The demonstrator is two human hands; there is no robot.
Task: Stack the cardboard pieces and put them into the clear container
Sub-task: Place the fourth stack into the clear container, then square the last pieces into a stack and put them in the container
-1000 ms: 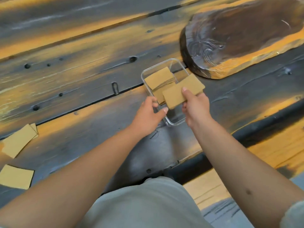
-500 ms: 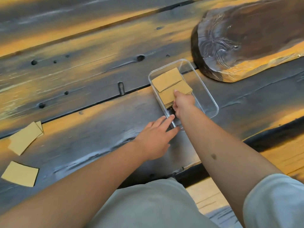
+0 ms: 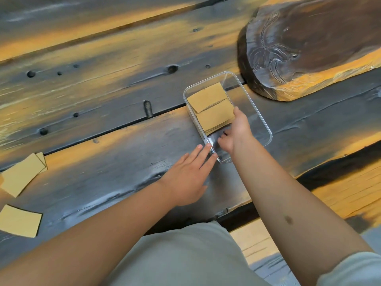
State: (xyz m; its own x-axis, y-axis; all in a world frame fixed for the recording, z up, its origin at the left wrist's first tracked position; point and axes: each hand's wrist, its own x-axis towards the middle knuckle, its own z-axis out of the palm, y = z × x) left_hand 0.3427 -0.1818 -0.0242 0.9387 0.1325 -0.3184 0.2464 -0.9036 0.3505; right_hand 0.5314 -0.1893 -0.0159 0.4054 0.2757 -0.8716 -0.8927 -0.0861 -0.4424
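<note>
Right hand (image 3: 235,133) fingertips hidden under cardboard stack (image 3: 216,117).

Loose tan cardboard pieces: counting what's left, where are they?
In the head view, loose tan cardboard pieces lie at the far left of the dark wooden table, apart from the clear plastic container.

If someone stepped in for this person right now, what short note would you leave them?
Left hand: open, fingertips against the near corner of the clear container, steadying it.
Right hand: inside the container, fingers at the near edge of the cardboard stack; grip unclear.
Done: several pieces sit in the container's left side.
Left: loose cardboard pieces on the table's far left, another below them. Stack them and put them in.
</note>
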